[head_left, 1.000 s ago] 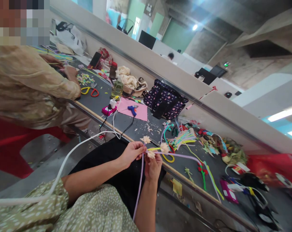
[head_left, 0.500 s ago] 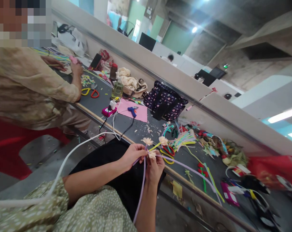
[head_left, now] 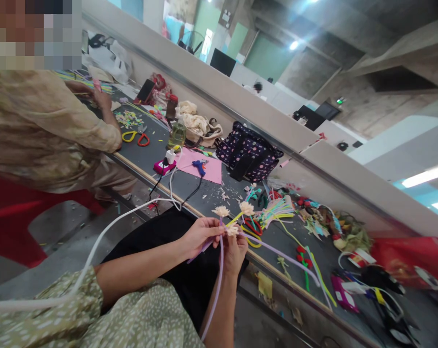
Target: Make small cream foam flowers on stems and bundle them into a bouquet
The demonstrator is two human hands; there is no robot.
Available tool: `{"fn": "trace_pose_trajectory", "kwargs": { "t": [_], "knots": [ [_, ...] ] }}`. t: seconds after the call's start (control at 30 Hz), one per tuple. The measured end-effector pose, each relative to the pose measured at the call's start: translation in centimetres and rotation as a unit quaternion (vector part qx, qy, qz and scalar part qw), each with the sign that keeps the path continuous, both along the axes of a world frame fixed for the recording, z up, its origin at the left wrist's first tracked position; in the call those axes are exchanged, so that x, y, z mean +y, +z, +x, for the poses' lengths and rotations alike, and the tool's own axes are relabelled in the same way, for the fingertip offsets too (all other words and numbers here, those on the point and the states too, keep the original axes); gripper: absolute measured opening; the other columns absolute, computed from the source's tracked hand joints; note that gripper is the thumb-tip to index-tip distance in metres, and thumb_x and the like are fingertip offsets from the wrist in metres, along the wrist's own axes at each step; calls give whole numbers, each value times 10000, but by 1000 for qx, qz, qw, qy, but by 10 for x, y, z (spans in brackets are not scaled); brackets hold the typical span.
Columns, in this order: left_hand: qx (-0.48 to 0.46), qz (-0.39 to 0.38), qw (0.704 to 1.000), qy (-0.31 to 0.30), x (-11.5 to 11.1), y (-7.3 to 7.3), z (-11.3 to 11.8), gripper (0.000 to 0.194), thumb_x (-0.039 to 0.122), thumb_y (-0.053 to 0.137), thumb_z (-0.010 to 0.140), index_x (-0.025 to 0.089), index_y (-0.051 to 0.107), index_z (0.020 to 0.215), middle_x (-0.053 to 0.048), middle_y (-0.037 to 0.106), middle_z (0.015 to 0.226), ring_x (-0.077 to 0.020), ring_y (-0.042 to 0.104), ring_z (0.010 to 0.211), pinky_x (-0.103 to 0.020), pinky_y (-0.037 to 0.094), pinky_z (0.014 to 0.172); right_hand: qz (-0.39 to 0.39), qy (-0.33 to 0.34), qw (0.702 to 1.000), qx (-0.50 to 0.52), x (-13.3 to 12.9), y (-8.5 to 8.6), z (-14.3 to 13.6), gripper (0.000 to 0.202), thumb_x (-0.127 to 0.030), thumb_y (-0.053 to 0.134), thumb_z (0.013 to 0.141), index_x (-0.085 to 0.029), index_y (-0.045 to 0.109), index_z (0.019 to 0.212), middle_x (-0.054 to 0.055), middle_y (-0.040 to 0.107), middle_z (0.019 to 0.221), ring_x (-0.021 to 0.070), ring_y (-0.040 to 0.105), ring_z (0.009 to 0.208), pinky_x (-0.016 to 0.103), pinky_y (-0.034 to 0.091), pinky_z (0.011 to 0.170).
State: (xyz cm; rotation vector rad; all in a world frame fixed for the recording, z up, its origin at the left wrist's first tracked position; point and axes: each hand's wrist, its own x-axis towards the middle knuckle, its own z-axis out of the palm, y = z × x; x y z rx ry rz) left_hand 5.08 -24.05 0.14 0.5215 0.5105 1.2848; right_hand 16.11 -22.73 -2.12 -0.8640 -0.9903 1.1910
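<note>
Over my lap, at the table's edge, my left hand point(head_left: 203, 235) pinches the crossing stems of a small bunch of pipe-cleaner flowers. Two cream flower heads point(head_left: 247, 208) stand up from that bunch, one of them on a yellow stem point(head_left: 235, 219). My right hand point(head_left: 234, 253) is closed just beside it, fingertips at a third cream flower point(head_left: 232, 230). Long purple pipe cleaners point(head_left: 284, 258) trail from the hands, one out over the table and one down across my right forearm. How the stems join is hidden by my fingers.
Scissors point(head_left: 251, 238) with red and yellow handles lie just beyond my hands, near a bundle of pastel pipe cleaners point(head_left: 279, 212). A blue glue gun point(head_left: 199, 167) rests on pink paper point(head_left: 216, 175). A white cable point(head_left: 113, 223) crosses at left, where a co-worker point(head_left: 48, 111) sits.
The third cream flower shows more fully above my right fingers. The hanging purple strand has swung slightly right. The co-worker's hands have shifted left.
</note>
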Motion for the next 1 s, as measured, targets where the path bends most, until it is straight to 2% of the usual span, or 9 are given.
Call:
{"fn": "trace_pose_trajectory", "kwargs": {
  "t": [0.13,0.23,0.37,0.47,0.6,0.73,0.87,0.93,1.0],
  "knots": [
    [38,23,999,-1,1,0,1,333,317,780,648,125,548,791,-20,598,684,-89,539,512,-215,469,472,11,-18,1000,0,1,4,1,197,-329,664,748,-194,524,780,-55,513,611,73,486,493,188,401,486],
    [137,66,985,79,0,-2,1,363,335,781,641,160,516,816,5,581,698,-110,559,566,-240,483,535,55,-51,997,-26,2,5,3,198,-311,665,746,-182,514,746,-45,502,659,72,478,544,192,402,523],
    [343,191,894,214,-4,-3,-3,180,274,697,741,160,562,777,-25,570,807,-127,562,716,-229,466,638,90,-88,989,-82,2,2,7,200,-304,651,753,-167,505,751,-45,448,679,65,407,547,187,363,514],
    [438,289,816,243,-5,-1,-5,54,206,598,813,163,618,838,-56,568,898,-141,562,800,-243,466,698,109,-111,982,-105,0,2,7,190,-295,660,748,-159,530,770,-31,468,708,89,440,608,208,388,558],
    [470,320,780,261,-2,1,-5,80,173,563,827,170,616,887,-54,573,898,-146,572,834,-253,469,744,121,-117,977,-131,-5,9,3,151,-266,667,756,-155,565,754,-19,506,734,113,493,681,241,428,643],
    [471,310,779,273,5,0,-8,103,189,562,833,170,613,920,-49,592,874,-142,576,808,-249,468,733,115,-135,965,-191,-9,20,-4,135,-275,644,788,-165,571,763,-19,521,726,119,513,678,247,439,648],
    [458,298,789,280,9,2,-14,79,215,576,824,159,618,788,-36,597,781,-136,562,734,-243,452,696,165,-151,942,-249,-9,30,-12,141,-278,617,820,-166,592,737,-1,534,743,129,538,697,256,447,657],
    [425,264,821,276,11,4,-15,120,242,602,806,150,612,730,-24,586,724,-126,548,676,-228,438,638,173,-153,937,-263,-9,33,-15,131,-278,615,826,-168,603,755,9,545,764,136,553,720,267,462,679],
    [359,213,875,246,11,7,-15,148,272,643,774,140,612,715,-11,587,679,-115,543,619,-217,430,591,168,-154,935,-272,-9,35,-16,133,-292,611,830,-168,608,781,19,559,786,145,567,747,281,476,703]
  ]
}}
